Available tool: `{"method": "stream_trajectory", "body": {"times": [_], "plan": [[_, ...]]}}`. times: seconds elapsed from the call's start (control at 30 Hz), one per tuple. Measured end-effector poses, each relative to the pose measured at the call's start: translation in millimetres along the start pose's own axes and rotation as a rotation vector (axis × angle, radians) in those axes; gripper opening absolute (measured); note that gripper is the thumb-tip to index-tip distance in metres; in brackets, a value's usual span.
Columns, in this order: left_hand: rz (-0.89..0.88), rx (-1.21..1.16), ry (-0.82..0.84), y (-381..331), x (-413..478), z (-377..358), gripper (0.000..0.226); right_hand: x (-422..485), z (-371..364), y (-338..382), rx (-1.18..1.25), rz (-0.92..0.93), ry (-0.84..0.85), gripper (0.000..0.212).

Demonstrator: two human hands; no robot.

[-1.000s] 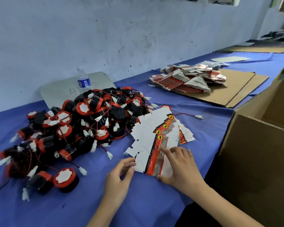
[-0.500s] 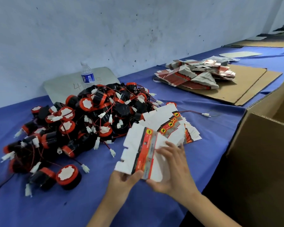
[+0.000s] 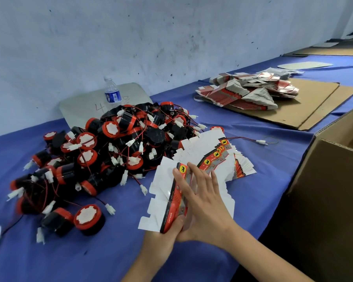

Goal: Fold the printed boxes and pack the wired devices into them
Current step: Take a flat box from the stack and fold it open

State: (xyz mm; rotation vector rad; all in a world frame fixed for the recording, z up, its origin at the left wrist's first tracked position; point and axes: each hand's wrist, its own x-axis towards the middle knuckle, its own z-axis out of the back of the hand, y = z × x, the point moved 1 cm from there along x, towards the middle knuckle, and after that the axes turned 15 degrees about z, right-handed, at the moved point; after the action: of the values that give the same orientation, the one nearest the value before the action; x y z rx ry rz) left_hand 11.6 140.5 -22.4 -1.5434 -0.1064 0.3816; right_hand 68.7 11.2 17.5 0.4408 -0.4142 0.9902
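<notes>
While the left hand (image 3: 165, 237) grips the lower end of a flat printed box (image 3: 171, 198), thumb curled over its red panel, the right hand (image 3: 202, 202) lies across the box with fingers straight and spread, pressing it. It is held just above the blue tablecloth (image 3: 90, 255), near a fanned stack of flat boxes (image 3: 218, 157) bearing yellow round logos, whose small lettering is too blurred to read. Beside them lies the heap of black-and-red wired devices (image 3: 110, 151); behind, a water bottle (image 3: 112, 92) stands before a grey board (image 3: 80, 106) marked "4".
</notes>
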Motion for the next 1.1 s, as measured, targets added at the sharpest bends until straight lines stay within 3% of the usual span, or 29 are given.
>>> {"method": "stream_trajectory", "body": {"times": [0.17, 0.3, 0.33, 0.43, 0.47, 0.57, 0.7, 0.77, 0.9, 1.1], "plan": [[-0.088, -0.043, 0.082, -8.5, -3.2, -3.5, 0.06, -1.5, 8.0, 4.1, 0.056, 0.043, -0.181, 0.094], [-0.129, -0.102, 0.097, -14.7, 3.8, 1.6, 0.097, -1.6, 17.9, 10.3, 0.409, -0.015, -0.352, 0.051], [-0.142, -0.115, 0.082, -15.1, 5.3, 3.8, 0.097, -3.3, 18.6, 12.0, 0.523, -0.086, -0.389, 0.039], [-0.162, -0.144, -0.006, -13.2, 6.2, 6.3, 0.062, -7.7, 11.8, 15.2, 0.945, -0.303, -0.432, 0.012], [-0.171, -0.144, -0.027, -11.7, 5.8, 6.9, 0.063, -9.3, 8.5, 14.8, 1.024, -0.352, -0.447, 0.012], [-0.239, -0.14, -0.061, -12.2, 4.7, 12.2, 0.095, -11.1, 2.8, 16.2, 1.139, -0.399, -0.467, 0.023], [-0.314, -0.036, -0.001, -15.7, 1.5, 10.9, 0.114, -11.2, -1.2, 26.1, 1.202, -0.342, -0.427, 0.062], [-0.338, 0.006, 0.051, -11.7, -1.8, 9.4, 0.114, -9.9, -0.2, 28.7, 1.16, -0.302, -0.444, 0.066], [-0.359, 0.035, 0.093, -7.6, -6.5, 8.9, 0.113, -7.3, 5.0, 28.5, 1.145, -0.294, -0.482, 0.053], [-0.631, 0.16, -0.021, -19.7, -12.0, 6.4, 0.103, -7.9, 12.6, 29.7, 1.145, -0.259, -0.467, 0.061]]}}
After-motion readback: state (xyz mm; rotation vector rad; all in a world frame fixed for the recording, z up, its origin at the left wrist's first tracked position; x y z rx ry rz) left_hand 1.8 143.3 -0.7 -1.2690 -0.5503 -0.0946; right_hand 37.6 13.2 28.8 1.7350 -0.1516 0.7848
